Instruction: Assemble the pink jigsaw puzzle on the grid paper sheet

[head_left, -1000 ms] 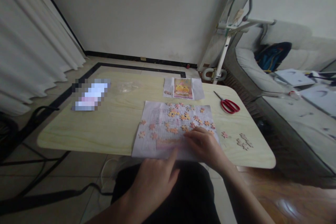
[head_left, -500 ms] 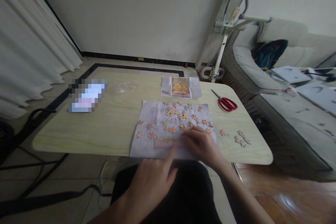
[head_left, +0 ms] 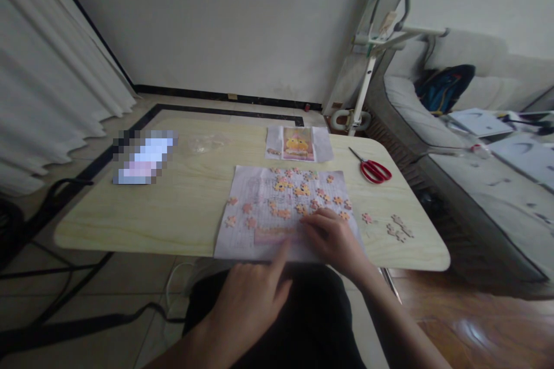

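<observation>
A row of joined jigsaw puzzle pieces [head_left: 272, 235] lies along the near part of a printed paper sheet [head_left: 238, 245]. My left hand [head_left: 255, 288] holds nothing; its index finger is stretched out to the lower edge of that row, the thumb apart. Over the row's right end rests my right hand [head_left: 331, 236], fingers bent and close together, hiding whatever is under them. Loose puzzle pieces [head_left: 302, 189], several yellow and pink ones, are scattered on the upper sheet. More pink pieces [head_left: 247, 207] lie at its left side.
Beyond the sheet is a reference picture [head_left: 298, 144] of yellow figures. Red-handled scissors [head_left: 375, 171] lie at the right, with face-down pieces [head_left: 399, 229] nearer the table edge. A blurred-out phone-like screen [head_left: 147, 157] and a clear plastic bag [head_left: 206, 143] are at the left.
</observation>
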`<state>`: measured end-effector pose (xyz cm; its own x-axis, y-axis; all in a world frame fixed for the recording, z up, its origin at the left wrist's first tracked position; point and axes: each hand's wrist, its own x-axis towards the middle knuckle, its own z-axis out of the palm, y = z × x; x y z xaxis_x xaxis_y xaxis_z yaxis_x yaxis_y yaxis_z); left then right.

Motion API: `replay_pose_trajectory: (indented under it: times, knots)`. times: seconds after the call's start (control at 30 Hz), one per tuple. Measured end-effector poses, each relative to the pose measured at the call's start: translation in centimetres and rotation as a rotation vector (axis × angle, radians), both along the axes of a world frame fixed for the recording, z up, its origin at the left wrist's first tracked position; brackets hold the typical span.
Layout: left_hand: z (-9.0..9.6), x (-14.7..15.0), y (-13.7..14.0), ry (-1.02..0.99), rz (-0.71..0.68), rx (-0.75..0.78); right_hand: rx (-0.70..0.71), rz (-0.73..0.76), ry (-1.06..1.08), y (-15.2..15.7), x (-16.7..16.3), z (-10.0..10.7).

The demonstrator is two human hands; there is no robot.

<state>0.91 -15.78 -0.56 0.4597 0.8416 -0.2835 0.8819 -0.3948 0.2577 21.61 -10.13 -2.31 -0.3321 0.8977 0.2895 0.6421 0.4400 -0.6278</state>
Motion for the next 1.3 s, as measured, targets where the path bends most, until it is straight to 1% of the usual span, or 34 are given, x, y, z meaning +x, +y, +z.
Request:
replay_pose_trajectory:
  times: [0.2,0.33,0.67,1.03,1.3]
  knots:
    - [0.2,0.0,0.2,0.011,-0.001,-0.039,-0.004,0.036,-0.099,-0.1,-0.5,0.8]
    - [0.2,0.0,0.2,0.008,-0.003,-0.035,-0.024,0.073,-0.174,-0.2,-1.3,1.2]
    - [-0.1,0.0,0.1,-0.001,-0.002,-0.022,-0.093,0.036,-0.109,0.3,-1.7,0.8]
    - [0.4,0.3,0.1,0.02,-0.01,-0.004,-0.145,0.023,-0.15,0.9,-2.2,2.1]
    - [0.9,0.6,0.1,-0.002,0.004,0.004,-0.179,0.018,-0.161,1.2,-2.2,2.1]
